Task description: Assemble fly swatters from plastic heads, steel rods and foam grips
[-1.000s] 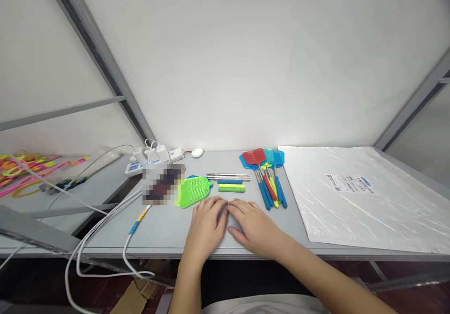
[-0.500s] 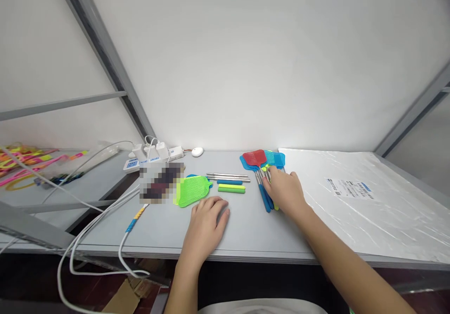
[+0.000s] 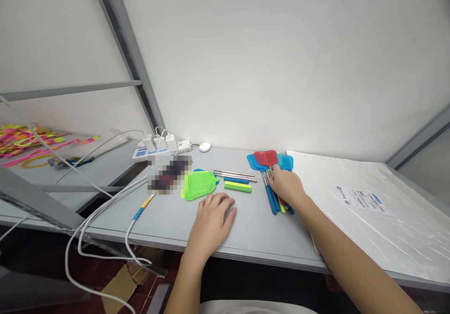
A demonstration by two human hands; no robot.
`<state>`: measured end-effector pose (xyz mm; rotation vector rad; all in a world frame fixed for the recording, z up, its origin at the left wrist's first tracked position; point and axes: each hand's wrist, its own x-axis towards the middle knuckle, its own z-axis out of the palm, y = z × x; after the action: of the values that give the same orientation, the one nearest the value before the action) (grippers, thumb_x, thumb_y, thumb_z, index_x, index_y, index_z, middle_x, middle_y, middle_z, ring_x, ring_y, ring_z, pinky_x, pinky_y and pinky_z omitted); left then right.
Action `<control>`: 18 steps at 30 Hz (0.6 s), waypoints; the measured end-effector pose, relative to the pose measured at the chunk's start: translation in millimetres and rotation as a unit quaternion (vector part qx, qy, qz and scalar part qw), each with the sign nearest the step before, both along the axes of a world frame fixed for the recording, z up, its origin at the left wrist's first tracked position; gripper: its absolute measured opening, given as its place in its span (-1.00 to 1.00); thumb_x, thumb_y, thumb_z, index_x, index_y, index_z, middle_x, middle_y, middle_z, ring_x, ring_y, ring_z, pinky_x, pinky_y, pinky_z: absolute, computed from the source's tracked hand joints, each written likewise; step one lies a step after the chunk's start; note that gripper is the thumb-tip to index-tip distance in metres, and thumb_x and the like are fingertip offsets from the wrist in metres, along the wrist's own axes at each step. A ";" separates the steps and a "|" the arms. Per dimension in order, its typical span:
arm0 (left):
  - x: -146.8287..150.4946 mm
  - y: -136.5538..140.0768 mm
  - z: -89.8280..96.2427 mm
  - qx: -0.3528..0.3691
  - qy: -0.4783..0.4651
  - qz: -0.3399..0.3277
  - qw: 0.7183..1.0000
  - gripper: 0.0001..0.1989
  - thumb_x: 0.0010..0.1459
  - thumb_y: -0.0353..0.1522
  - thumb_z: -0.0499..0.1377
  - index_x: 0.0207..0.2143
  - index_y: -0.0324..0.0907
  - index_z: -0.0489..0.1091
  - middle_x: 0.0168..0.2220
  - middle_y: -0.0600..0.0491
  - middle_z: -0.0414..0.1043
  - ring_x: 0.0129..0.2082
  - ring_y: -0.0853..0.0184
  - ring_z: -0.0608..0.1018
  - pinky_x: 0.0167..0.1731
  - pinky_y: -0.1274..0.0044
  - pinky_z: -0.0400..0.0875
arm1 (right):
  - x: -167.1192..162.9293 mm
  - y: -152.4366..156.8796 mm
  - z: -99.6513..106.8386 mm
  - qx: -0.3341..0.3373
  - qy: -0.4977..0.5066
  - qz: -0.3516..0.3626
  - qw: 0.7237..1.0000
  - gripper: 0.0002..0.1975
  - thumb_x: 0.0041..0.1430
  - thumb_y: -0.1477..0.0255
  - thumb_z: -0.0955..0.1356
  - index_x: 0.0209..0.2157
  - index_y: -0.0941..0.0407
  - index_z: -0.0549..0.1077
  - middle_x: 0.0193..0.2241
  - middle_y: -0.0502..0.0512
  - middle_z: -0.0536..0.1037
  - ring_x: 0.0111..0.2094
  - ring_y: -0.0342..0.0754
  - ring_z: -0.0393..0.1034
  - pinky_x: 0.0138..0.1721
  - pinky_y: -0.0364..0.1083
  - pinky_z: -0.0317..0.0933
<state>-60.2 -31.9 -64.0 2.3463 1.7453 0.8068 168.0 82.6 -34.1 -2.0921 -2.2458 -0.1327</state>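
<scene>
My right hand [image 3: 288, 185] is closed at the metal neck of a red fly swatter [image 3: 266, 158], which lies on top of a bunch of swatters. Beneath it are blue fly swatters [image 3: 256, 162], their blue handles [image 3: 271, 200] pointing toward the table's front edge. My palm and fingers hide part of the stems. My left hand [image 3: 213, 220] rests palm down on the table, fingers spread and holding nothing. Just beyond it lies a green swatter head [image 3: 200, 186] over others. Several metal rods [image 3: 234, 173], a blue grip tube [image 3: 236, 181] and a green grip tube [image 3: 238, 188] lie between the hands.
A white plastic-wrapped package [image 3: 365, 220] with a label covers the table's right side. A power strip [image 3: 141, 153] with chargers and white cables [image 3: 101, 206] is at the left. A small white round object [image 3: 205, 147] sits by the wall. A metal post [image 3: 135, 56] rises behind.
The view has turned slightly, moving the table items rightward in the picture. A red handle end now shows beside my right hand. My left hand stays resting on the table.
</scene>
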 end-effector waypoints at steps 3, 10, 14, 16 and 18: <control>0.0 0.0 -0.3 0.004 -0.004 0.001 1.000 -0.75 0.32 -0.29 0.00 -0.08 -0.03 0.43 -0.04 0.00 0.41 -0.02 0.16 0.38 -0.03 0.26 0.24 | 0.4 1.3 -2.1 0.007 -0.005 0.003 1.000 -0.82 0.26 0.49 0.16 -0.13 0.17 0.30 -0.40 0.17 0.56 -0.34 0.08 0.48 -0.37 -0.08 0.05; -0.2 -0.3 -0.3 0.002 -0.010 0.004 1.000 -0.75 0.32 -0.28 0.00 -0.06 -0.02 0.42 -0.04 0.01 0.41 -0.02 0.16 0.39 -0.03 0.27 0.23 | -2.6 -1.2 5.7 0.028 0.003 0.056 0.998 -0.77 0.32 0.44 0.14 -0.11 0.19 0.33 -0.36 0.19 0.57 -0.30 0.05 0.46 -0.26 -0.05 0.06; 1.2 2.8 -1.9 0.000 -0.013 0.014 1.000 -0.71 0.32 -0.28 -0.01 0.03 -0.01 0.37 -0.02 -0.02 0.40 0.00 0.14 0.38 -0.02 0.26 0.23 | -23.0 6.2 15.8 0.019 0.010 0.143 0.989 -0.74 0.36 0.39 0.14 -0.09 0.14 0.39 -0.20 0.17 0.56 -0.16 0.01 0.43 -0.12 -0.04 0.11; 4.6 6.5 -2.5 -0.004 -0.013 0.031 0.999 -0.66 0.32 -0.27 -0.01 0.11 0.00 0.32 -0.04 -0.05 0.40 -0.01 0.12 0.39 -0.02 0.24 0.23 | -38.9 16.4 19.5 0.007 0.011 0.181 0.983 -0.74 0.37 0.37 0.16 -0.09 0.13 0.42 -0.17 0.14 0.55 -0.13 0.00 0.42 -0.06 0.00 0.17; 10.2 11.4 -2.7 -0.011 -0.008 0.046 0.999 -0.59 0.31 -0.26 0.00 0.19 0.02 0.25 -0.09 -0.07 0.41 -0.04 0.08 0.41 -0.05 0.22 0.23 | -55.4 29.7 21.5 -0.010 0.011 0.210 0.977 -0.74 0.35 0.31 0.24 -0.06 0.14 0.42 -0.11 0.14 0.51 -0.11 0.00 0.42 -0.04 0.06 0.25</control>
<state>-50.0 -20.5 -66.7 2.2546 1.8581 0.8125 112.6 112.3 -12.6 -1.5655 -2.6198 -0.0618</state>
